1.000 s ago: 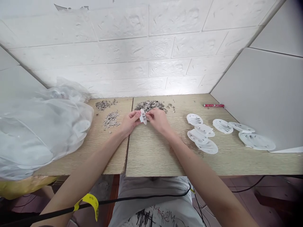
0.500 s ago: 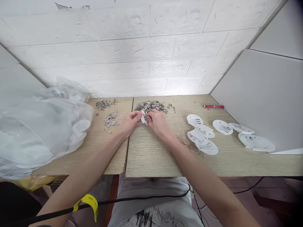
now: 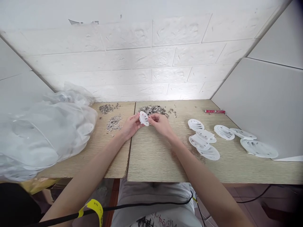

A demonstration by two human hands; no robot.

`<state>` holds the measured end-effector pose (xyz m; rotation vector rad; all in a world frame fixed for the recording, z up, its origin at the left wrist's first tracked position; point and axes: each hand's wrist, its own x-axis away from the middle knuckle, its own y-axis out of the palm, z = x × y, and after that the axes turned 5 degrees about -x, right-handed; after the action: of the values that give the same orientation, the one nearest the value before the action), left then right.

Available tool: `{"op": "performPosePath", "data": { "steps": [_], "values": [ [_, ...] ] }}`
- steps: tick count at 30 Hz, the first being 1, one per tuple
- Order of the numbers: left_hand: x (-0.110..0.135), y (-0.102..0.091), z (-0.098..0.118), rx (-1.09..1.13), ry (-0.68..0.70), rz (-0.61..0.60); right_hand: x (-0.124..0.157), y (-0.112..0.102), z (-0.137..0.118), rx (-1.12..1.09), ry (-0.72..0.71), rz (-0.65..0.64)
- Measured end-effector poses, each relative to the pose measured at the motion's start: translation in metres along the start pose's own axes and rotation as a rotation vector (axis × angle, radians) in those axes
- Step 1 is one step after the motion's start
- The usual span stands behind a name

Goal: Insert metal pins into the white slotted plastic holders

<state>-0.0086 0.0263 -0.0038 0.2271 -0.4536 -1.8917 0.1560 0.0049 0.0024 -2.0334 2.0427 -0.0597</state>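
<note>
A round white plastic piece with slots and small metal bits is held up above the table, tilted towards me. My left hand grips its left edge between thumb and fingers. At its right edge, my right hand has thumb and forefinger pinched together; whether a small part sits between them is too small to see. Just behind the hands lies a heap of small metal parts. To the left are a pile of small silvery pieces and a darker pile of metal bits.
Several similar white discs lie overlapping on the right, with more discs by the side panel. A red pen-like object rests at the back right. A large translucent plastic bag fills the left side. A black cable crosses my lap.
The white piece has been turned so its slotted face shows more fully. My right fingers have shifted slightly along its right edge. The whole view has tilted up a little.
</note>
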Motion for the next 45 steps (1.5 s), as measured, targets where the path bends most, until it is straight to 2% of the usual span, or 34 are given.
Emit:
{"op": "performPosePath", "data": {
  "steps": [6,10,14,19,22,26,30,35,37,41,43,45],
  "values": [
    [0.005,0.003,0.008,0.003,-0.062,-0.006,-0.002,-0.001,0.004,-0.199,0.052,0.058],
    [0.003,0.002,0.006,-0.005,-0.062,0.016,-0.001,-0.002,0.002,-0.206,0.028,0.096],
    [0.002,0.000,0.002,-0.086,-0.039,0.039,0.002,-0.001,-0.001,-0.091,-0.057,0.137],
    [0.003,0.001,0.001,-0.150,-0.037,0.044,0.002,0.001,-0.001,0.085,-0.316,0.147],
    [0.004,0.002,0.002,-0.141,-0.033,0.049,0.002,0.003,0.001,0.174,-0.424,0.146],
    [0.004,0.002,0.003,-0.128,-0.021,0.066,0.002,0.003,0.003,0.224,-0.481,0.147],
    [0.006,0.000,0.004,-0.127,-0.036,0.029,0.002,0.003,0.004,0.249,-0.499,0.145],
    [0.006,0.000,0.004,-0.098,-0.031,0.049,0.009,0.005,-0.002,0.423,-0.615,0.184],
    [0.006,-0.002,0.004,-0.055,-0.020,0.080,0.014,0.008,-0.005,0.505,-0.655,0.123],
    [0.004,-0.005,0.003,0.001,-0.028,0.129,0.022,0.021,-0.007,0.668,-0.725,-0.100],
    [0.004,-0.006,0.004,0.016,-0.031,0.142,0.024,0.027,-0.006,0.739,-0.721,-0.120],
    [0.005,-0.006,0.006,0.020,-0.035,0.122,0.025,0.029,-0.006,0.786,-0.692,-0.075]
  ]
}}
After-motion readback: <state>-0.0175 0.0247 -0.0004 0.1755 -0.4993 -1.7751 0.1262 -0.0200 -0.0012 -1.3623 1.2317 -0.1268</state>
